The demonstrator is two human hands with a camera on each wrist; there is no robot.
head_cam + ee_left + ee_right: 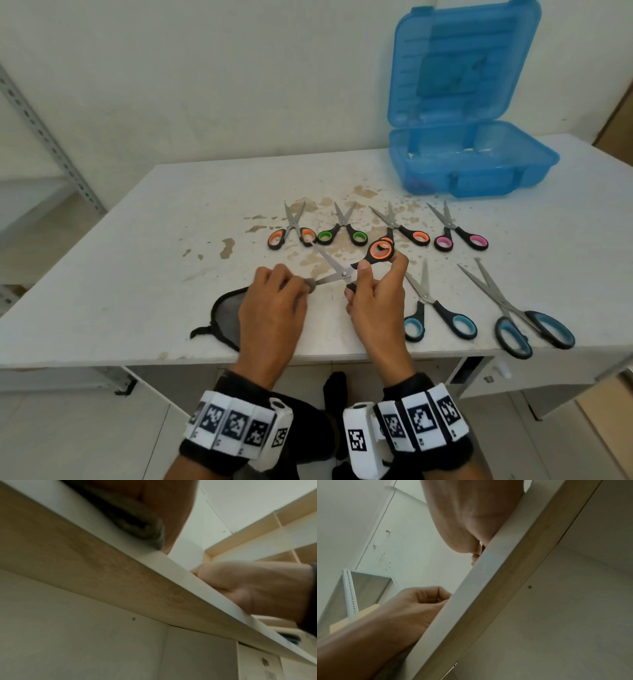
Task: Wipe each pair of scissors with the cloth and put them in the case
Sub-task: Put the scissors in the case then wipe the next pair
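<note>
My right hand (pixel 375 294) grips the handles of an orange-and-black pair of scissors (pixel 346 269), blades spread wide, above the table's front. My left hand (pixel 275 301) pinches the grey cloth (pixel 226 313) round the lower blade's tip; most of the cloth trails on the table beneath that hand. The blue case (pixel 472 164) stands open at the back right, lid upright. Both wrist views look up from below the table edge (pixel 180 573); the left wrist view shows the cloth (pixel 137 524) under my palm.
Several more scissors lie on the white table (pixel 154 240): orange (pixel 293 229), green (pixel 342 229), orange (pixel 404 228) and pink (pixel 457 231) in a far row, two blue-handled pairs (pixel 435 308) (pixel 520 315) at the front right. A metal shelf rack (pixel 44 137) stands left.
</note>
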